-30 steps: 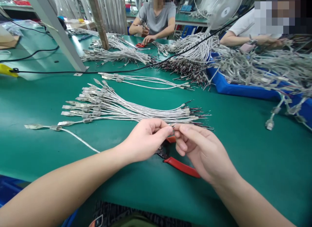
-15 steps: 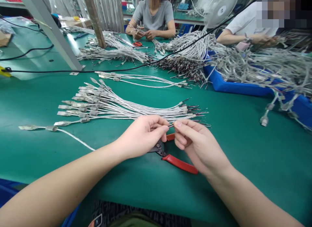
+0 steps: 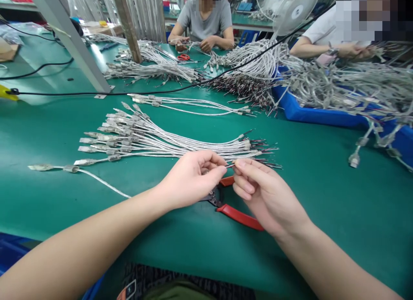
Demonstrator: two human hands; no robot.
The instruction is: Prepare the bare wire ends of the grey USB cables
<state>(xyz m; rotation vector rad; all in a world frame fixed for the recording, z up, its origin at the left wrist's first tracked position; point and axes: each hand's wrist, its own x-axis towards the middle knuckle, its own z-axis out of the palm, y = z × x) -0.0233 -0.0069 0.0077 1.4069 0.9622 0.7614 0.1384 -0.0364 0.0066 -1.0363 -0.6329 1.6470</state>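
My left hand [image 3: 190, 179] and my right hand [image 3: 264, 197] meet fingertip to fingertip above the green table [image 3: 322, 192]. Both pinch the stripped end of one thin silver cable [image 3: 97, 179], which trails left across the table to a connector at its far end. Red-handled pliers [image 3: 235, 214] lie on the table under and between my hands. Just beyond my fingers lies a bundle of several silver cables [image 3: 155, 141], their dark bare wire ends pointing right.
A smaller cable group [image 3: 190, 105] lies further back. Blue bins [image 3: 316, 117] heaped with cables stand at the right. A black cord [image 3: 97, 94] and a grey frame leg [image 3: 71, 46] cross the left. Two people sit at the far side, a fan [image 3: 293, 12] between them.
My hands stay pinched together on the cable end with only small finger shifts. The far person's hands have moved among their cables.
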